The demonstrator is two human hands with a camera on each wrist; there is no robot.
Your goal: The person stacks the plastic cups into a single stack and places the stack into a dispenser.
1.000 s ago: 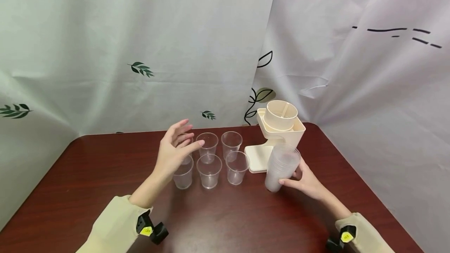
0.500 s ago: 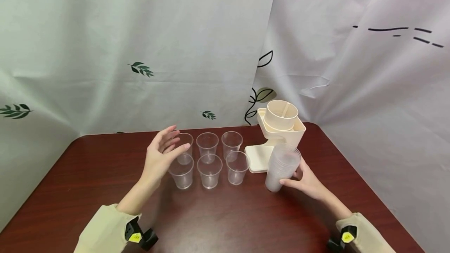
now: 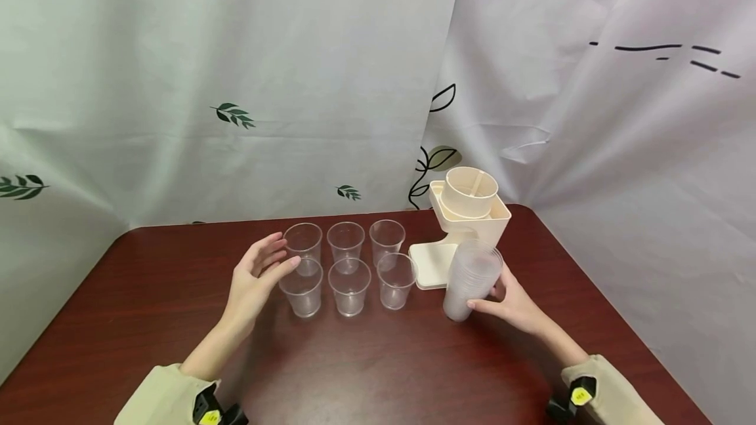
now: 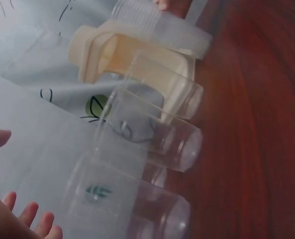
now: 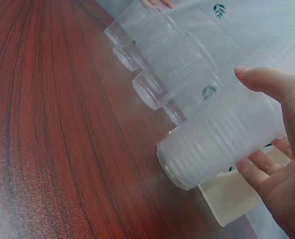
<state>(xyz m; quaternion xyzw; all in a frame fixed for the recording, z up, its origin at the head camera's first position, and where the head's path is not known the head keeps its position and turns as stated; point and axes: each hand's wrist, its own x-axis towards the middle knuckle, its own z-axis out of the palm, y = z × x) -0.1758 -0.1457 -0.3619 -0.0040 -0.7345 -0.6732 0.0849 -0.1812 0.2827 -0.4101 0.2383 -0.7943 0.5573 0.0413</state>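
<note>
Several clear plastic cups stand upright in two rows of three on the table [image 3: 366, 366]. Beside the front left cup [image 3: 304, 297] is my left hand [image 3: 254, 284], fingers spread and nothing between them. Its thumb tip overlaps that cup's rim in the head view, while the left wrist view has the fingers [image 4: 30, 214] apart from the nearest cup [image 4: 159, 209]. On the right, my right hand [image 3: 514, 303] grips a tall stack of nested plastic cups [image 3: 469, 277] from its right side. The thumb is on the near side, and the other fingers go behind the stack [image 5: 217, 139].
Behind the stack stands a cream-coloured appliance [image 3: 472, 215] with a round open top and a flat base plate [image 3: 431, 264]. A light patterned curtain [image 3: 283, 84] hangs along the table's far edge and right side.
My left hand has moved left and lower, from over the left cups to beside the front left one. My right hand and the stack stay nearly still.
</note>
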